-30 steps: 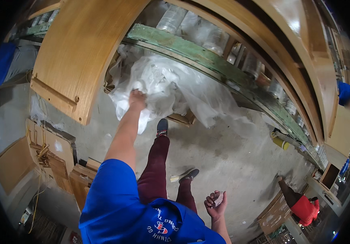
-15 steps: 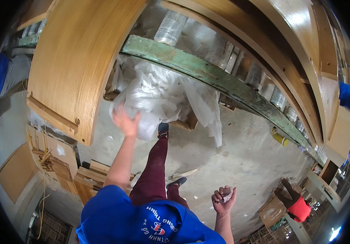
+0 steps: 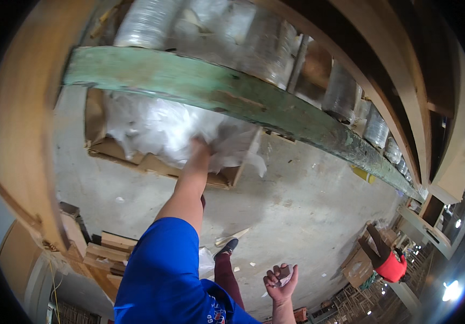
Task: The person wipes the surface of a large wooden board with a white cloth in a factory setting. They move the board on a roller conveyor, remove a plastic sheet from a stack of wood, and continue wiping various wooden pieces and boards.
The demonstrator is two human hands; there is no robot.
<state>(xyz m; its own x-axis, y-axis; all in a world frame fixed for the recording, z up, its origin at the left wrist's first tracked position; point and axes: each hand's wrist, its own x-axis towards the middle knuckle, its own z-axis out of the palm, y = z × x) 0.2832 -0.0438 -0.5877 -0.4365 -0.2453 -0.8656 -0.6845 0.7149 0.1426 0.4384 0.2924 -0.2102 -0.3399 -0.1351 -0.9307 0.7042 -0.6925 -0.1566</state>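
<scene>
White film [image 3: 157,121] sat in carton [image 3: 96,119], 10 o'clock of view — L hand [image 3: 202,147] in it, prob. mid-handling, grip too blurred to tell; next move called for firm hold, I'd say. R hand [image 3: 280,289], 5 o'clock — curled round sm. pale piece [image 3: 284,274].

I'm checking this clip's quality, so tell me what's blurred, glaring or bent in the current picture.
Head view: the left hand is smeared by blur against the white plastic, whose brightest part looks washed out; a light flares at lower right; the green beam curves, and the corners go black. Also in the head view, the right hand looks sharper.
</scene>
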